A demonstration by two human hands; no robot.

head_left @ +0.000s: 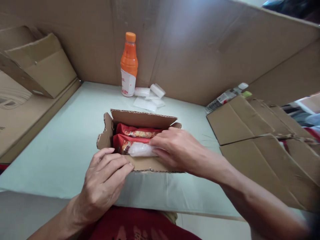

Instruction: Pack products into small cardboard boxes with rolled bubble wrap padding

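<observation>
Head view: pinching white roll (140,150) with right hand (175,146); touching carton (142,117) with loosely spread left hand (103,178).
Could snag on near red packet (125,141) if forced.

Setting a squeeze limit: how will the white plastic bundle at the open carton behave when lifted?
The white plastic bundle probably squashes easily, given its wrinkled, pillowy look. Its glossy surface could be slippery. It may roll if nudged, being longish and rounded.
</observation>
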